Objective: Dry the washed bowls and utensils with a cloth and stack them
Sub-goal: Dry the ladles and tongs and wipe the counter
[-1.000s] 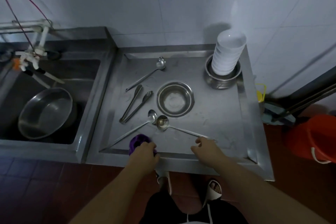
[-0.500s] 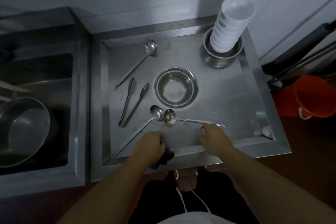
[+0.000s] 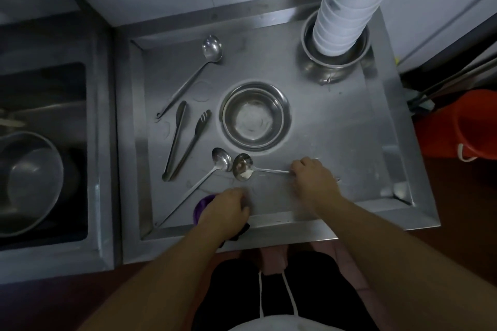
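Head view: near the counter's (image 3: 349, 126) front edge, the right hand (image 3: 313, 177) pinched a ladle (image 3: 243, 166) handle while the left hand (image 3: 226, 207) bunched a purple cloth (image 3: 201, 205); lifting level would ease wiping.

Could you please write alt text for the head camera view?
Right hand on a ladle handle, left hand on a purple cloth, on a steel drainboard with tongs and stacked white bowls.

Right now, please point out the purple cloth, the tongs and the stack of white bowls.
purple cloth (image 3: 202, 204): head view, visible edge.
tongs (image 3: 176, 140): head view, left arm.
stack of white bowls (image 3: 347, 8): head view, stack's side.
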The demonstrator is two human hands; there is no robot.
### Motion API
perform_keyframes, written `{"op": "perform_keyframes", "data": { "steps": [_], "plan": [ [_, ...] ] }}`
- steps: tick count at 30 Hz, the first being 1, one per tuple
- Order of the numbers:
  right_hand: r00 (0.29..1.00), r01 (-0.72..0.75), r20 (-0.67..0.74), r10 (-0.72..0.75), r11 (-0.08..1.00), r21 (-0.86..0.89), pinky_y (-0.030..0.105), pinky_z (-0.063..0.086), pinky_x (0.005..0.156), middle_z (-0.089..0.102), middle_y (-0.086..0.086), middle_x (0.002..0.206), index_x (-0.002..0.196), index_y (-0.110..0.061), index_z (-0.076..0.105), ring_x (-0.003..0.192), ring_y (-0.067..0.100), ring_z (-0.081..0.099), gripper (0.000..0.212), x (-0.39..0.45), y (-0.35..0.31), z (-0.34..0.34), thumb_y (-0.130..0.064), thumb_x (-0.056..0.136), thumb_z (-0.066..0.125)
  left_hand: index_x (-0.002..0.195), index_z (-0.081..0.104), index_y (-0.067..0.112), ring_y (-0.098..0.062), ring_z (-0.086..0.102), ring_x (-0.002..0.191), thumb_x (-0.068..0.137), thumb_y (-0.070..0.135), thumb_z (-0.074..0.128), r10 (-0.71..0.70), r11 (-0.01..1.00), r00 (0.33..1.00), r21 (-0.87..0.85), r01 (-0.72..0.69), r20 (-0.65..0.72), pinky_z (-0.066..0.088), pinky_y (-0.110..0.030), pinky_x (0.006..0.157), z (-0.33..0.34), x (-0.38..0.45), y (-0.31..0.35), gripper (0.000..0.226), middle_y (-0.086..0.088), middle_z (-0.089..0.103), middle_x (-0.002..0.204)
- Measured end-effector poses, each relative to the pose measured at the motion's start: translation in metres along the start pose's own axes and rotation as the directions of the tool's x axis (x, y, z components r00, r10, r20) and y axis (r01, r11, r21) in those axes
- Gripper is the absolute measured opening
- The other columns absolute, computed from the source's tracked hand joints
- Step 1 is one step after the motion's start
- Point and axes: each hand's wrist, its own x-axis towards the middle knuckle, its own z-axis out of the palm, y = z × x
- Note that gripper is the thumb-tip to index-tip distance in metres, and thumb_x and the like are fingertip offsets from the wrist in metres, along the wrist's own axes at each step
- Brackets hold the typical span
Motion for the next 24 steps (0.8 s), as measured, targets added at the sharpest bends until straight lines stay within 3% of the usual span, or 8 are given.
{"op": "perform_keyframes", "data": {
  "steps": [4, 9, 14, 17, 20, 24],
  "plan": [
    [0.999, 0.05, -0.007, -0.051, 0.993, -0.107, 0.042, 0.046, 0.092, 0.058, 0.01, 0.128, 0.127, -0.014, 0.058, 0.119, 0.031, 0.054, 0.029, 0.015, -0.006, 0.007, -0.011, 0.099, 0.052, 0.097, 0.058, 0.027, -0.01, 0.06, 0.081, 0.097, 0.031, 0.058, -0.023, 0.999, 1.0, -0.038, 0.023, -0.015, 0.055, -0.033, 0.072, 0.006, -0.004, 0.0, 0.004, 0.01, 0.058, 0.094],
    [0.994, 0.108, 0.013, -0.107, 0.982, -0.154, 0.042, 0.046, 0.094, 0.061, 0.01, 0.125, 0.123, -0.015, 0.059, 0.118, 0.032, 0.057, 0.027, 0.023, -0.006, 0.01, -0.01, 0.098, 0.051, 0.101, 0.066, 0.023, -0.009, 0.063, 0.082, 0.097, 0.028, 0.056, -0.033, 0.997, 0.996, -0.076, 0.027, -0.082, 0.059, -0.036, 0.075, 0.004, -0.008, 0.002, 0.012, 0.009, 0.066, 0.097],
    [0.996, 0.035, 0.072, -0.045, 0.99, 0.139, 0.04, 0.051, 0.086, 0.068, 0.015, 0.11, 0.105, -0.012, 0.066, 0.105, 0.036, 0.064, 0.013, 0.016, -0.003, 0.009, -0.011, 0.095, 0.057, 0.113, 0.067, 0.025, -0.011, 0.06, 0.084, 0.096, 0.028, 0.056, -0.053, 0.992, 0.989, -0.117, 0.036, -0.141, 0.051, -0.03, 0.074, -0.005, -0.01, -0.004, 0.02, 0.01, 0.059, 0.1],
    [0.997, -0.056, 0.077, 0.03, 0.935, 0.349, 0.033, 0.05, 0.081, 0.074, 0.009, 0.099, 0.102, -0.013, 0.074, 0.096, 0.032, 0.068, 0.013, 0.003, 0.0, 0.003, -0.012, 0.094, 0.064, 0.112, 0.067, 0.027, -0.015, 0.062, 0.087, 0.095, 0.028, 0.056, -0.086, 0.988, 0.984, -0.142, 0.063, -0.159, 0.053, -0.034, 0.075, -0.014, -0.018, -0.015, 0.02, 0.008, 0.064, 0.1],
    [0.995, -0.089, 0.08, 0.061, 0.9, 0.427, 0.026, 0.039, 0.075, 0.067, 0.0, 0.09, 0.095, -0.02, 0.072, 0.09, 0.025, 0.064, 0.008, -0.015, -0.003, -0.005, -0.013, 0.093, 0.068, 0.107, 0.068, 0.024, -0.018, 0.064, 0.087, 0.094, 0.025, 0.058, -0.122, 0.98, 0.978, -0.175, 0.092, -0.17, 0.054, -0.036, 0.076, -0.026, -0.027, -0.029, 0.017, 0.006, 0.066, 0.095],
    [0.995, -0.09, 0.087, 0.056, 0.887, 0.453, 0.026, 0.038, 0.063, 0.063, -0.009, 0.079, 0.085, -0.028, 0.066, 0.079, 0.018, 0.059, 0.015, -0.027, -0.028, -0.019, -0.016, 0.094, 0.069, 0.108, 0.069, 0.019, -0.021, 0.066, 0.089, 0.096, 0.025, 0.059, -0.182, 0.964, 0.958, -0.233, 0.13, -0.22, 0.053, -0.035, 0.077, -0.042, -0.039, -0.059, 0.018, 0.001, 0.068, 0.1]
  ]
}}
